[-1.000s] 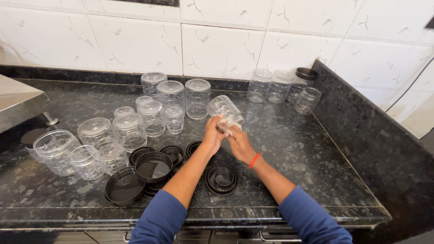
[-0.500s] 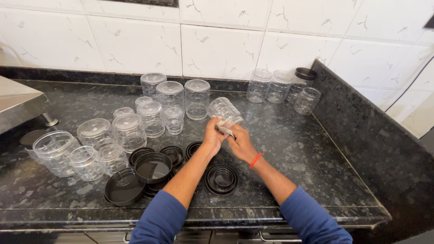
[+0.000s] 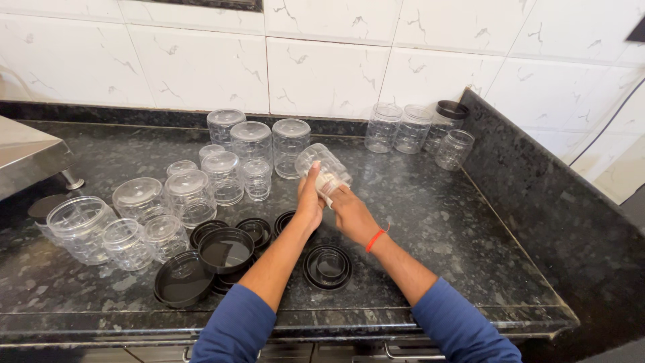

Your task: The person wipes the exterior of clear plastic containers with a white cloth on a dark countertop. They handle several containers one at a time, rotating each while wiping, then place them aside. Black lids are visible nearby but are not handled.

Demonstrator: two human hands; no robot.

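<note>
- Black speckled granite counter point(image 3: 430, 222) filled the frame, white marbled tile wall point(image 3: 322, 60) along the top, raised granite ledge point(image 3: 537, 195) running down the right.
- Centre-left: cluster of clear plastic jars point(image 3: 222, 168) sitting mouth-down, mixed sizes, packed close, several touching.
- Far left: biggest clear jar point(image 3: 79, 227), just beside two smaller ones.
- Lower left of centre: pile of black lids point(image 3: 225, 252), overlapping; separate nested black lid stack point(image 3: 328, 266) sat between the two forearms.
- Upper right: four more jars point(image 3: 420, 131) against the wall and ledge, one with a black lid on.
- Left edge: steel appliance point(image 3: 27, 154), cut off by the frame, only a corner and one foot visible.
- Both hands met mid-frame, above the counter, just right of the jar cluster.
- Held jar point(image 3: 321, 165) was tilted, lying roughly sideways in the air, base toward upper left.
- Left hand point(image 3: 309, 202) was upright against the jar's near side, fingers extended along it, touching.
- Right hand point(image 3: 351, 214) was curled at the jar's mouth end, pinching something small and whitish point(image 3: 327, 183); couldn't tell what it was.
- Jar's mouth was hidden behind the fingers; couldn't tell if anything was inside.
- Orange band point(image 3: 375, 239) on the right wrist, blue sleeves on both arms.
</note>
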